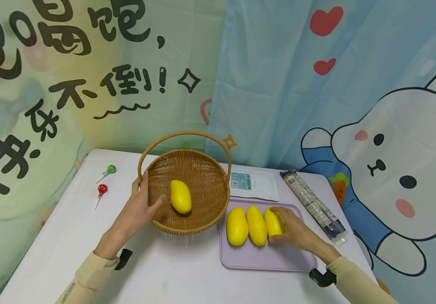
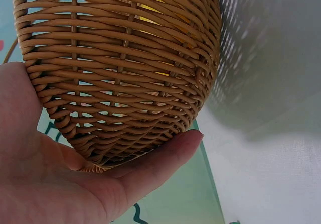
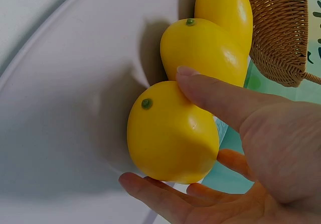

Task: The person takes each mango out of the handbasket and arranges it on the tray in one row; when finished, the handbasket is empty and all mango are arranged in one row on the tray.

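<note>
A wicker basket point(image 1: 203, 169) with a hoop handle stands mid-table with one yellow mango point(image 1: 180, 196) inside. My left hand point(image 1: 142, 207) holds the basket's left rim, thumb inside and fingers along the outer wall; the basket wall point(image 2: 120, 68) fills the left wrist view above my palm point(image 2: 75, 184). Three yellow mangoes lie side by side on a lilac tray point(image 1: 263, 257). My right hand point(image 1: 290, 230) grips the rightmost mango point(image 1: 273, 221), thumb and fingers curled round this mango point(image 3: 170, 136). The middle mango point(image 3: 203, 50) and the left mango point(image 3: 225, 8) lie beyond it.
Two lollipops, green point(image 1: 108, 170) and red point(image 1: 102, 190), lie at the table's far left. A white packet point(image 1: 254, 184) and a long wrapped packet point(image 1: 314, 205) lie behind and right of the tray. Printed curtains hang behind the table.
</note>
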Available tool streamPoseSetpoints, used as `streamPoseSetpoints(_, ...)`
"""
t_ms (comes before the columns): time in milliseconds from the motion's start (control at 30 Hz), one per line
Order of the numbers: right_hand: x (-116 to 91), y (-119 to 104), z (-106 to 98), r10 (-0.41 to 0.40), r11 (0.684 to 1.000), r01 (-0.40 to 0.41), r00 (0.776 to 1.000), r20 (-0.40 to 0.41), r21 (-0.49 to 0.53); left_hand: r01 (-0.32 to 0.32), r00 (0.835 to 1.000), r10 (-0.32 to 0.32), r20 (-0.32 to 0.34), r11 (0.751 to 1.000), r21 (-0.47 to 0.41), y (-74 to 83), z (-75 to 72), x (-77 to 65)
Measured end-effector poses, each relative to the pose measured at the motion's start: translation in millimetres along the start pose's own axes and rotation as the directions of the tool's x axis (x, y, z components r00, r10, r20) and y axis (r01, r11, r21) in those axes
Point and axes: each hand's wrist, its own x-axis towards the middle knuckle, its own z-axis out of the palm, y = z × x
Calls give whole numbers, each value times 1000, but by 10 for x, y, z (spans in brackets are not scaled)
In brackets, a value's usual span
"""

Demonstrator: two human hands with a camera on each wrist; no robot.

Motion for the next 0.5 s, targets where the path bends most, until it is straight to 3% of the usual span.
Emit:
streamPoseSetpoints(333, -10, -36, -38, 26, 1000, -26, 1000, 10, -6, 1, 1000, -1, 5, 1000, 2, -7, -3, 1)
streamPoseSetpoints(500, -20, -64, -155, 52, 999, -52, 999, 11, -14, -1, 1000, 1, 3, 1000, 0, -14, 8, 6)
